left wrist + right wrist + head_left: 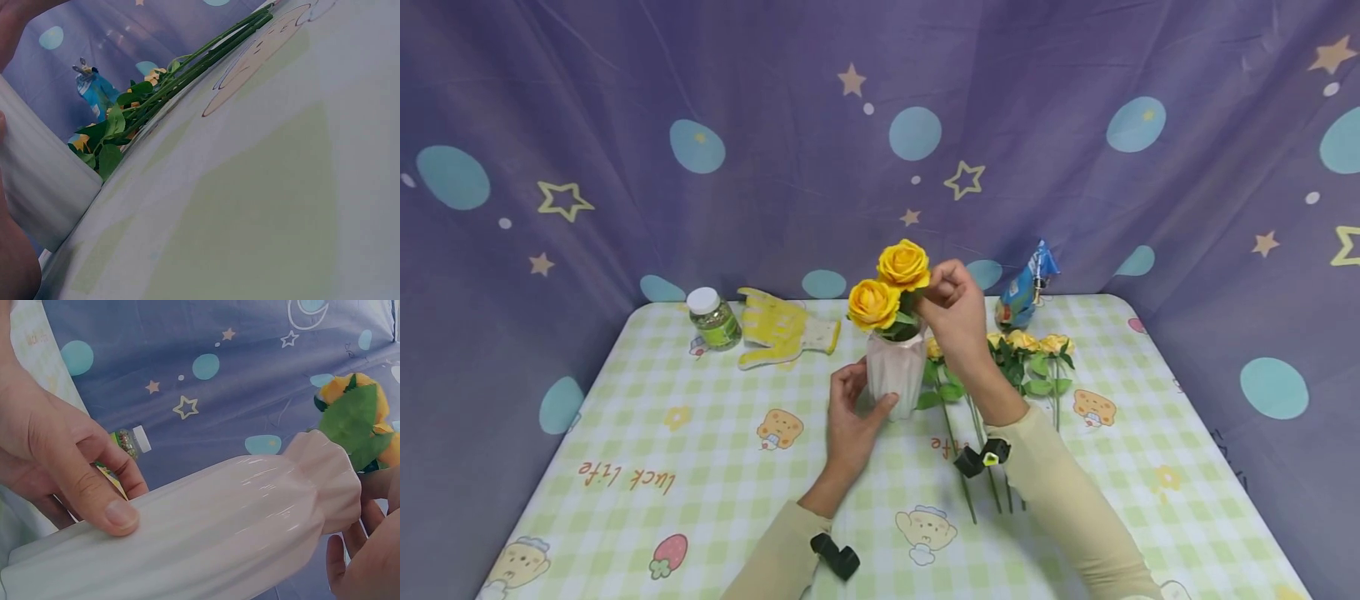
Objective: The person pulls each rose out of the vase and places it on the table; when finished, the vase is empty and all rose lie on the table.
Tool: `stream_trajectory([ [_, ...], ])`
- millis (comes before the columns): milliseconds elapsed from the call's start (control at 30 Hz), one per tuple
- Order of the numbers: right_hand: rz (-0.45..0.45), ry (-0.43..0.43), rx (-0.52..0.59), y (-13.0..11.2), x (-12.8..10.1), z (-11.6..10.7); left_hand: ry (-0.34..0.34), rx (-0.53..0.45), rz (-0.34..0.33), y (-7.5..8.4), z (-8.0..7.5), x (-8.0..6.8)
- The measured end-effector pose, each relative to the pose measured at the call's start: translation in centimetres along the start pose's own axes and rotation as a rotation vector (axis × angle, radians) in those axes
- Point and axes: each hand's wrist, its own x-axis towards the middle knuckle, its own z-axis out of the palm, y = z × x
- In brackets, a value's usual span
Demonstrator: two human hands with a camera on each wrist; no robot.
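A ribbed white vase [897, 377] with a wavy rim stands upright on the table. My left hand [853, 421] grips its lower part, the thumb across the front, as the right wrist view also shows. Two yellow roses, a taller one [904, 264] and a lower one [874, 305], rise from the vase mouth with green leaves [351, 419] below the blooms. Beside the taller rose, just above the rim, my right hand [958, 312] pinches at its stem with curled fingers; the fingertips are partly hidden. Several loose yellow roses [1022, 340] lie right of the vase, stems toward me.
A white-lidded jar [715, 318] and a yellow-and-white work glove [782, 329] are at the back left. A clipped blue bag [1022, 292] stands at the back right. The checked tablecloth [722, 500] reaches a purple curtain [775, 167] behind.
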Motion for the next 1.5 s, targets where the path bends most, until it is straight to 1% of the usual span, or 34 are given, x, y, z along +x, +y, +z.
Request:
stream_trajectory([
  [233, -0.026, 0.034, 0.017, -0.4, 0.3, 0.0, 0.019, -0.025, -0.019, 0.1, 0.2, 0.1],
  [300, -0.037, 0.049, 0.022, -0.5, 0.4, -0.1, 0.017, -0.026, -0.011, 0.1, 0.2, 0.0],
  [367, -0.04, 0.068, 0.006, -0.6, 0.4, -0.1, 0.009, -0.024, -0.012, 1.0, 0.2, 0.0],
  [433, -0.039, 0.088, -0.029, -0.7, 0.4, -0.2, 0.003, -0.016, -0.007, 1.1, 0.2, 0.0],
  [533, -0.034, 0.103, -0.075, -0.9, 0.4, -0.2, -0.004, -0.01, -0.008, 1.1, 0.1, 0.0],
  [600, -0.037, 0.107, -0.075, -1.0, 0.4, -0.1, -0.005, -0.005, 0.001, 0.2, 0.0, 0.1],
  [800, -0.065, 0.107, 0.022, -1.5, 0.5, -0.1, -0.014, -0.016, 0.023, 0.1, -0.1, 0.0],
  [933, -0.106, 0.12, 0.072, -1.9, 0.8, -0.1, -0.013, -0.009, 0.028, 0.1, -0.1, 0.0],
  [1033, -0.145, 0.149, 0.101, -2.1, 0.9, -0.3, -0.01, -0.018, 0.03, 0.1, -0.1, 0.0],
  [1333, -0.258, 0.266, 0.2, -3.0, 1.7, -0.8, -0.005, -0.011, -0.007, 0.1, -0.1, 0.0],
  [1500, -0.306, 0.303, 0.266, -3.8, 1.9, -1.0, -0.008, -0.001, -0.009, 0.0, -0.1, 0.0],
])
